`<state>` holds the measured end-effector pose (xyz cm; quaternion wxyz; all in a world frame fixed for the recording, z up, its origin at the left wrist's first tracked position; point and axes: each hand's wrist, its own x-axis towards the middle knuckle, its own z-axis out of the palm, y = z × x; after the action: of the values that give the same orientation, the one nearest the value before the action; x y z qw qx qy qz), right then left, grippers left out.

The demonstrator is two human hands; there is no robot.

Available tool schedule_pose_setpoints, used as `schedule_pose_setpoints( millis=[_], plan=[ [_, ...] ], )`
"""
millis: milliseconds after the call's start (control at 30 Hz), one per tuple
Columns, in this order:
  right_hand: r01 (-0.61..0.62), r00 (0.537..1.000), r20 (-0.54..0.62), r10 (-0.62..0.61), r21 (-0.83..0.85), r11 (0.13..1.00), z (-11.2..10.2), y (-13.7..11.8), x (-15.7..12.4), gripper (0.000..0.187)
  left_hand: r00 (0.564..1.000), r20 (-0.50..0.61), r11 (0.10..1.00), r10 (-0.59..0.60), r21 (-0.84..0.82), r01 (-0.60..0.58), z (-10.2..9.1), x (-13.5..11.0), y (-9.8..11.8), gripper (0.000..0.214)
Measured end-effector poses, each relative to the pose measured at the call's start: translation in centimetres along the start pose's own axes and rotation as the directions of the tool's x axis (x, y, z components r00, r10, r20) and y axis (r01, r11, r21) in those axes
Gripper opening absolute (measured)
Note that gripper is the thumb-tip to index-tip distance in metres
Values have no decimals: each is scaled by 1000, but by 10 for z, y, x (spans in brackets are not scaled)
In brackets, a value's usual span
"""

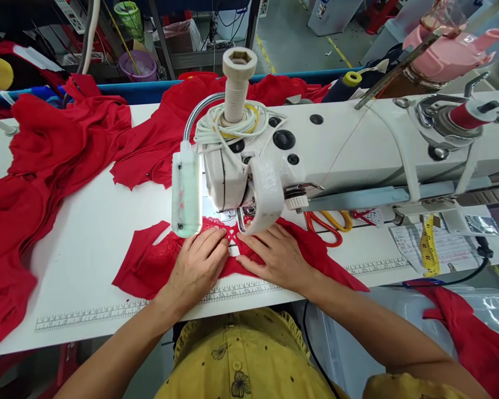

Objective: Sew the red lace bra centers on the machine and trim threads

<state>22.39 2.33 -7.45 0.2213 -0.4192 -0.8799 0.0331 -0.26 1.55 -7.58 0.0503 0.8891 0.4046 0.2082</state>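
Under the head of a white sewing machine (pixel 307 160) lies a red garment piece (pixel 143 269) with lace and a criss-cross strip in its middle. My left hand (pixel 202 257) rests flat on the lace part left of the needle area, fingers stretched forward. On the other side, my right hand (pixel 276 257) presses the red cloth with fingers spread and thumb out towards the middle. The machine head hides the needle and some right fingertips. A lamp (pixel 187 191) hangs just above my left fingertips.
Red cloth (pixel 66 144) heaps cover the table's left and back. Orange-handled scissors (pixel 326 230) lie right of my right hand, with a yellow measuring tape (pixel 429 249) on a paper sheet farther right. A printed ruler (pixel 91 316) runs along the front edge. A thread spool (pixel 468 116) tops the machine.
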Motion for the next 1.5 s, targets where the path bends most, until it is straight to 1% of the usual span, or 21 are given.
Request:
schedule_pose_setpoints(
  millis=[267,700,867,1100,1200,1400,1500],
  plan=[
    [9,1000,-20,-9,-2,1000,1,1,0,34,1000,-8,1000,-11,-5,11,-1,2,1,24],
    [-2,1000,-12,2,14,1000,-1,0,1,32,1000,-16,1000,-11,-15,11,0,1,1,27],
    [-6,1000,1,6,13,1000,0,0,0,33,1000,-16,1000,-2,-19,2,0,1,0,27],
    [-10,1000,-26,11,43,999,3,1,-2,36,1000,-9,999,-21,-34,21,1,0,-1,25],
    [-13,1000,-17,14,68,998,3,1,-2,37,1000,-2,999,-23,-33,23,1,-1,0,24],
    [-24,1000,0,24,106,994,4,0,-3,38,999,-45,1000,-10,-29,8,2,-2,-1,26],
    [-23,1000,5,23,106,994,4,0,-4,37,999,-42,999,-10,-36,8,3,-3,-1,26]
  ],
)
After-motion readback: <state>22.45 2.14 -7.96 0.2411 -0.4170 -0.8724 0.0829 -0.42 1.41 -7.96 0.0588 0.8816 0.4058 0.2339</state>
